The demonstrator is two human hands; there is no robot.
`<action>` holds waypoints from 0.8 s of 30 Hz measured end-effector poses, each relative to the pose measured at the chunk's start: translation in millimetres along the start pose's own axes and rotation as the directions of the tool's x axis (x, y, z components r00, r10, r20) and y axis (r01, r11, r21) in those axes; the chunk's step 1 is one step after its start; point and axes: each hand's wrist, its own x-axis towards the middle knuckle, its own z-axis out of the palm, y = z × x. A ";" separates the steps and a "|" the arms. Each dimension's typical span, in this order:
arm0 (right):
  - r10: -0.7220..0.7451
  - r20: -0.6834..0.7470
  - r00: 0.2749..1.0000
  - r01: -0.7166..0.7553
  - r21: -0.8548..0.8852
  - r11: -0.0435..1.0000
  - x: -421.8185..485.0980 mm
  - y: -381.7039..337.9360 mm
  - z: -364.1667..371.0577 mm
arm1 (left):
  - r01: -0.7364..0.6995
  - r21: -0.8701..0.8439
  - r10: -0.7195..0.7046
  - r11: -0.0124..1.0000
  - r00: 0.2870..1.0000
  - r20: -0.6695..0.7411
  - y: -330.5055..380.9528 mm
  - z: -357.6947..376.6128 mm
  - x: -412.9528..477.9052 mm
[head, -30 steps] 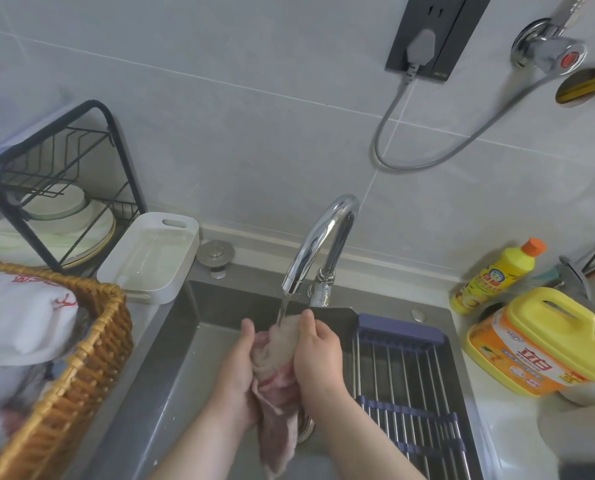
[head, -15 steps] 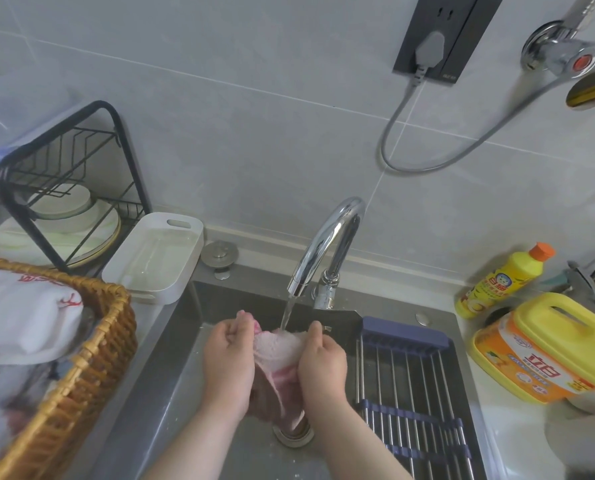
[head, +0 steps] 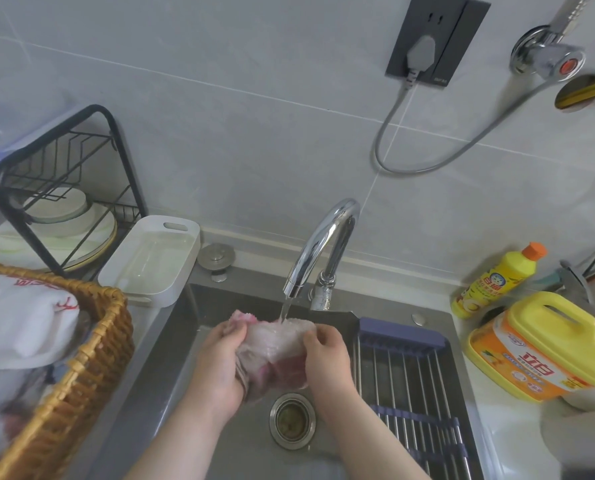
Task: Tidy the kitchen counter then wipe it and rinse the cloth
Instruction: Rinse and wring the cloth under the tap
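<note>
The yellow jug (head: 545,344) on the counter (head: 518,427) bears an orange label reading 立白, the small bottle (head: 497,278) has red characters too small to read, and the left hand (head: 220,362) and right hand (head: 327,358) both grip the wet, bunched pink-and-white cloth (head: 275,344) under the running tap (head: 324,244) over the sink (head: 171,375)

Two bare arms (head: 171,441)
The left hand (head: 220,362) and right hand (head: 327,358) are bare; behind each grip, uncovered forearm.
</note>
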 end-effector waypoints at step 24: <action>0.162 0.552 0.818 -0.479 0.499 0.722 -10.1 0.3 -9.6 | 0.176 0.489 -0.250 0.854 0.964 0.088 -0.6 -5.1 -10.7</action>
